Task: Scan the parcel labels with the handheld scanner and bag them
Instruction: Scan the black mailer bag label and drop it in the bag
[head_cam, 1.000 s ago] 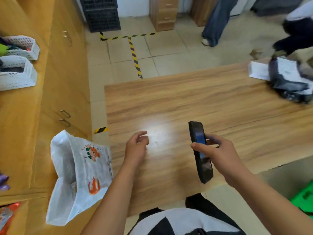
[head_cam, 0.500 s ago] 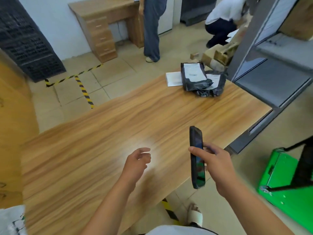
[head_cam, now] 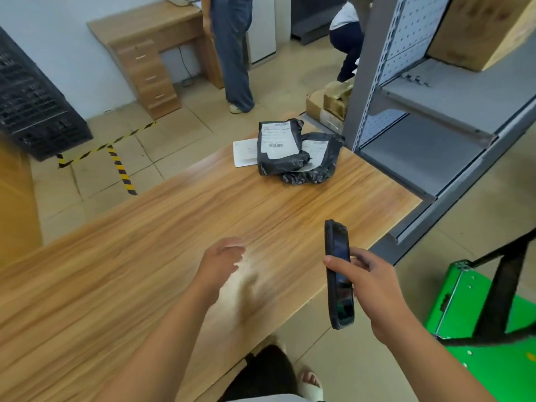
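My right hand [head_cam: 368,288] grips a black handheld scanner [head_cam: 338,274], held upright over the near edge of the wooden table [head_cam: 145,256]. My left hand [head_cam: 220,265] hovers just above the tabletop with fingers loosely curled, holding nothing. At the table's far end lie two black plastic parcels with white labels, one [head_cam: 278,149] resting partly on the other [head_cam: 317,158]. A flat white parcel [head_cam: 243,153] lies beside them on the left. The bag is out of view.
A grey metal shelf unit [head_cam: 420,126] stands against the table's right end. A green cart [head_cam: 478,329] sits on the floor at lower right. Two people stand and crouch beyond the table near a wooden desk [head_cam: 150,53]. Black crates [head_cam: 32,105] are stacked at far left.
My view has swung from the left end of the table to the right end, bringing the parcels closer. The white bag has left the view. Both hands keep their pose.
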